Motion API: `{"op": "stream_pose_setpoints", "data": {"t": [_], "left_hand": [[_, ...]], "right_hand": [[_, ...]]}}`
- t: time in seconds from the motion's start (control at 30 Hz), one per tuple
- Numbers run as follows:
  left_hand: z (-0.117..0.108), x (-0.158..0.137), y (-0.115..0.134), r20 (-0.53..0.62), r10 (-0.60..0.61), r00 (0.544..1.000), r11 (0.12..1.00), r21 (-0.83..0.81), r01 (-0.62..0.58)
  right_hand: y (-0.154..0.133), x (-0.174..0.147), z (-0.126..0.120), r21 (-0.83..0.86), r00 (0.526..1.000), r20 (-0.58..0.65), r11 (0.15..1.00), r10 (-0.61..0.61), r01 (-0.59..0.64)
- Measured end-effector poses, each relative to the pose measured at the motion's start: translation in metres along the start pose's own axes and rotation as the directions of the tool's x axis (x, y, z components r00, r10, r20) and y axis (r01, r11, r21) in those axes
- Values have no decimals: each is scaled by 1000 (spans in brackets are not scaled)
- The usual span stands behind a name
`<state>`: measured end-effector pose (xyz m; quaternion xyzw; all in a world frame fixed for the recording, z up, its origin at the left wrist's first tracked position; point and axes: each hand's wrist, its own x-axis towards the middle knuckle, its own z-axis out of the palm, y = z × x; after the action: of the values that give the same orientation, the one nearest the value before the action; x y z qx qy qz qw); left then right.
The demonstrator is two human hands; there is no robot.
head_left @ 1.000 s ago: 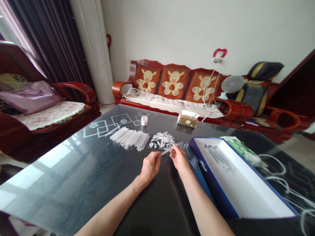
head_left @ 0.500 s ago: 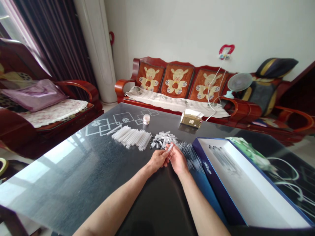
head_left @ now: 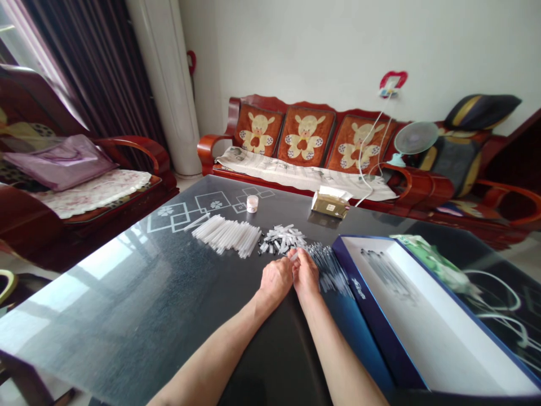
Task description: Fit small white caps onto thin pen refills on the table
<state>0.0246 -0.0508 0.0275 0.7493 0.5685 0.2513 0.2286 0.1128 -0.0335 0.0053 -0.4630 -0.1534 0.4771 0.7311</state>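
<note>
My left hand and my right hand meet over the dark table, both with fingers closed. A small white tube-like piece shows at the fingertips of my right hand. The fingers of my left hand press close beside it; what they hold is hidden. Just beyond my hands lies a pile of short white and black pieces. Left of it spread many translucent white tubes. On the right, slim dark-tipped clear rods lie next to a blue box.
The long blue box with a white inside holds several slim rods. Beyond it are a green plastic package and white cable. A small jar and a tissue box stand farther back on the table.
My hands have drawn together and turned; my left hand now shows its back and my right fingers have curled in around the small white piece. The view has shifted slightly.
</note>
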Motion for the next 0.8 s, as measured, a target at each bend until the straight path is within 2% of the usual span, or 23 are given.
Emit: {"op": "stream_pose_setpoints", "data": {"t": [0.1, 0.17, 0.23, 0.3, 0.37, 0.47, 0.57, 0.67, 0.73, 0.8], "left_hand": [[-6, 4, 3, 7, -58, 998, 990, -131, 58], [-7, 5, 3, 99, -122, 988, 939, -311, 147], [-5, 2, -1, 257, -203, 945, 791, -526, 313], [-1, -1, -8, 358, -246, 901, 643, -635, 428], [3, -5, -18, 332, -246, 911, 614, -673, 412], [5, -7, -33, 174, -192, 966, 676, -690, 259], [2, -9, -41, 21, -147, 989, 731, -671, 123], [-1, -11, -43, -57, -111, 992, 761, -647, 48], [-1, -12, -43, -64, -105, 992, 761, -648, 39], [0, -13, -43, -63, -115, 991, 756, -653, 46]], "right_hand": [[3, 5, 2, -16, 1000, 7, 1000, -20, 20], [-2, 12, 2, 8, 1000, -14, 1000, -20, 20], [-14, 22, 1, 40, 999, -38, 999, -26, 28], [-31, 32, -3, 55, 996, -63, 997, -56, 59], [-45, 40, -8, 3, 993, -61, 994, -105, 106], [-56, 47, -16, -196, 984, -22, 966, -176, 168], [-54, 53, -24, -477, 970, 37, 849, -241, 229], [-47, 57, -28, -695, 932, 165, 632, -324, 342], [-41, 57, -26, -742, 883, 294, 495, -366, 452], [-36, 56, -21, -725, 820, 432, 396, -376, 564]]}}
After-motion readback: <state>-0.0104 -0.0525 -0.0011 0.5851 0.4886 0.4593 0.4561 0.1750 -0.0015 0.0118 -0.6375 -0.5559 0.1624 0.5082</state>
